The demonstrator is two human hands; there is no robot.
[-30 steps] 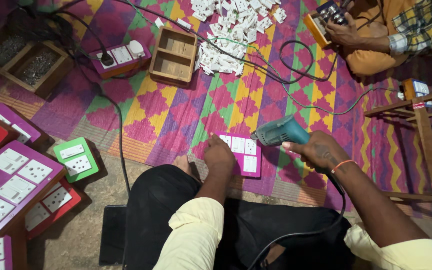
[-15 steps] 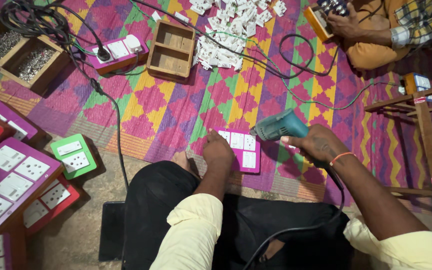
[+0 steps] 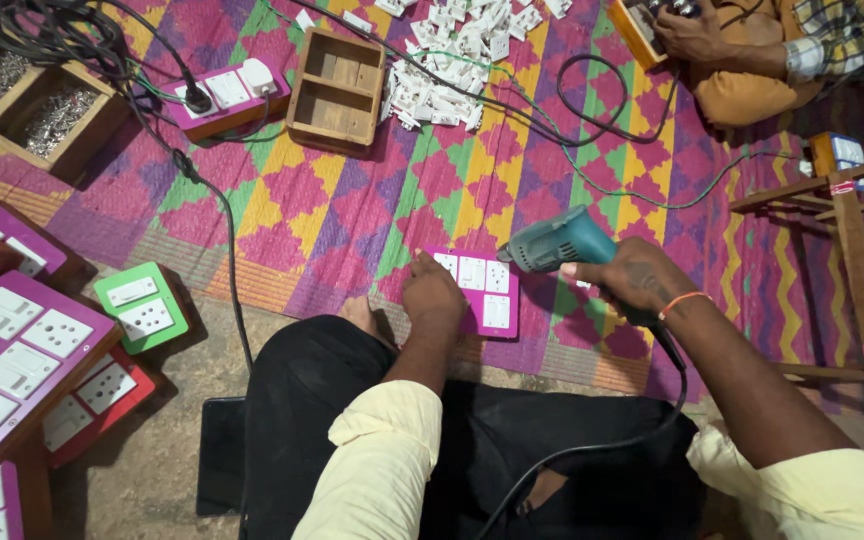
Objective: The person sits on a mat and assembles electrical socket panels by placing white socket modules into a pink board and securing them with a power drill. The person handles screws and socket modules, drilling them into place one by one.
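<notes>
- Two hands are seen at work over a patterned mat (image 3: 352,190), with the person's dark-trousered legs (image 3: 352,400) nearest the camera.
- Left hand (image 3: 432,295) is pressed flat-ish onto the left edge of a magenta switch board (image 3: 497,315); fingers are curled down on it, nothing is lifted.
- The magenta switch board is laid flat on the mat just ahead of the knees, white switches facing up.
- Right hand (image 3: 637,280) is wrapped tight around the grip of a teal power drill (image 3: 557,240); its nose is aimed left, just above the board's top right corner. Contact with the board cannot be told.
- A black cable (image 3: 592,450) is run from the drill back across the lap.
- To the left, a green switch plate (image 3: 142,308) and purple boards (image 3: 12,350) are set out.
- Further off, an empty wooden box (image 3: 337,90), a pile of white switch parts (image 3: 452,50) and a tray of screws (image 3: 27,100) are placed.
- At the far right, another person's hand (image 3: 687,30) is seen on an orange box (image 3: 637,35).
</notes>
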